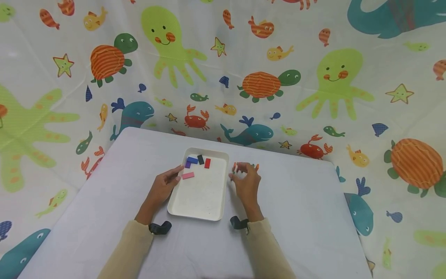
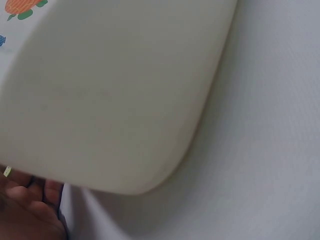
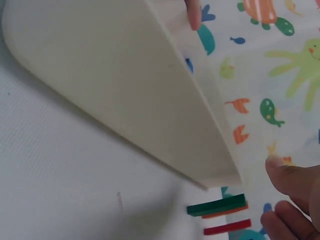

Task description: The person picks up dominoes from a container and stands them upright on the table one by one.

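A shallow white tray [image 1: 200, 203] lies on the table, with several small coloured blocks near its far end. Among them are a pink block [image 1: 188, 175], a red block [image 1: 207, 163], a black block [image 1: 200, 159] and a blue block [image 1: 192, 160]. My left hand [image 1: 163, 188] grips the tray's left side at the rim, its other fingers bent against the outside wall. Right of the tray, my right hand [image 1: 246, 184] hovers with thumb and fingers apart. Close by lie a green block [image 3: 217, 205] and a red block [image 3: 227, 228]; the hand partly hides others.
White cloth covers the table [image 1: 299, 217]. Behind it hangs a curtain [image 1: 209, 77] printed with sea animals. An orange block [image 1: 257, 167] shows just past the right hand. Dark wrist cameras sit on both wrists.
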Available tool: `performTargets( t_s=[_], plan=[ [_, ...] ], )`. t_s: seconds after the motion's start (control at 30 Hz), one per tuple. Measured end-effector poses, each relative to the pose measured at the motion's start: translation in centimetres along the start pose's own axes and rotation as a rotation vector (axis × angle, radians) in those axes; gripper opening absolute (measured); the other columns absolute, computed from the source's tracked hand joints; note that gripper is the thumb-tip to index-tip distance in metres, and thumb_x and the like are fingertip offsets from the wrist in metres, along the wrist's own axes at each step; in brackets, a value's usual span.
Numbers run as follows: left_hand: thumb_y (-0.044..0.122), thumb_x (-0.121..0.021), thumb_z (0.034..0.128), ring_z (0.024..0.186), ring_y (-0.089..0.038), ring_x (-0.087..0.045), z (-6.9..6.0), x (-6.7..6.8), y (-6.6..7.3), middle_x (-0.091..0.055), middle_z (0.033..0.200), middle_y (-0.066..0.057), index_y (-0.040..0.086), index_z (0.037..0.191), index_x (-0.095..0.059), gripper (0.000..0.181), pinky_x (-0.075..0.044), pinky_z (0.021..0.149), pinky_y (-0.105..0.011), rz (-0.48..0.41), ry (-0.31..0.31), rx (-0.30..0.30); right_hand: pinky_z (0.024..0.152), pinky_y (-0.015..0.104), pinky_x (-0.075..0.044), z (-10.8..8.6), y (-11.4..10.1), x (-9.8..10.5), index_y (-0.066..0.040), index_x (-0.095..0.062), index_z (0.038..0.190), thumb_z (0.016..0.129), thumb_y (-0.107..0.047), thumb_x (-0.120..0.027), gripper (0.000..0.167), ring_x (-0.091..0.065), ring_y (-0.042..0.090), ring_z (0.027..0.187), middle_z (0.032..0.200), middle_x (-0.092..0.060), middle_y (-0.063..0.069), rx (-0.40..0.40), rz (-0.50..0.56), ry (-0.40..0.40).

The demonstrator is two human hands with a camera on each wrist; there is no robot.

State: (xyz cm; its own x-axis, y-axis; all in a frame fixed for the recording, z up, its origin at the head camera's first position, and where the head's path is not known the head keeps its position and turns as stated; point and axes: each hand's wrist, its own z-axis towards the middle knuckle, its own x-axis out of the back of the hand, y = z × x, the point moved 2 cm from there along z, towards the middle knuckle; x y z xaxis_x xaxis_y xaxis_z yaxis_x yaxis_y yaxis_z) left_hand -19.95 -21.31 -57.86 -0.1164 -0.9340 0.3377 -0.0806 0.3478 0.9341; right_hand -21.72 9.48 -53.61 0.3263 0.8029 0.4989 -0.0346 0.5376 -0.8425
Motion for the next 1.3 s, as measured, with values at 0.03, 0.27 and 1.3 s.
performTargets(
  t_s=[0.03,0.27,1.3],
  plan=[
    [0.025,-0.058,0.1106,0.16,-0.032,-0.037,0.0,0.0,0.0,-0.041,0.171,-0.004,0.025,0.16,-0.05,0.05,-0.043,0.122,-0.048,-0.002,-0.001,-0.003,0.11,0.05,-0.057,0.0,-0.2,0.0,-0.015,-0.072,0.123,0.085,-0.012,-0.091,0.043,-0.071,0.024,0.115,0.124,-0.077,0.005,0.002,-0.001,0.003],
    [0.024,-0.057,0.1109,0.16,-0.033,-0.038,0.0,0.0,0.0,-0.042,0.17,-0.005,0.025,0.16,-0.05,0.049,-0.042,0.124,-0.05,0.005,0.006,-0.009,0.112,0.049,-0.057,0.3,-1.4,0.1,-0.017,-0.072,0.126,0.088,-0.02,-0.089,0.041,-0.07,0.023,0.117,0.127,-0.075,0.003,0.009,-0.014,0.012],
    [0.022,-0.057,0.1111,0.157,-0.033,-0.042,0.1,0.1,-0.1,-0.044,0.169,-0.006,0.021,0.159,-0.052,0.048,-0.042,0.123,-0.049,0.009,0.007,-0.003,0.11,0.044,-0.059,1.0,-5.5,-2.1,-0.017,-0.07,0.128,0.09,-0.022,-0.088,0.043,-0.072,0.019,0.118,0.126,-0.074,0.001,0.084,0.039,-0.074]
  ],
)
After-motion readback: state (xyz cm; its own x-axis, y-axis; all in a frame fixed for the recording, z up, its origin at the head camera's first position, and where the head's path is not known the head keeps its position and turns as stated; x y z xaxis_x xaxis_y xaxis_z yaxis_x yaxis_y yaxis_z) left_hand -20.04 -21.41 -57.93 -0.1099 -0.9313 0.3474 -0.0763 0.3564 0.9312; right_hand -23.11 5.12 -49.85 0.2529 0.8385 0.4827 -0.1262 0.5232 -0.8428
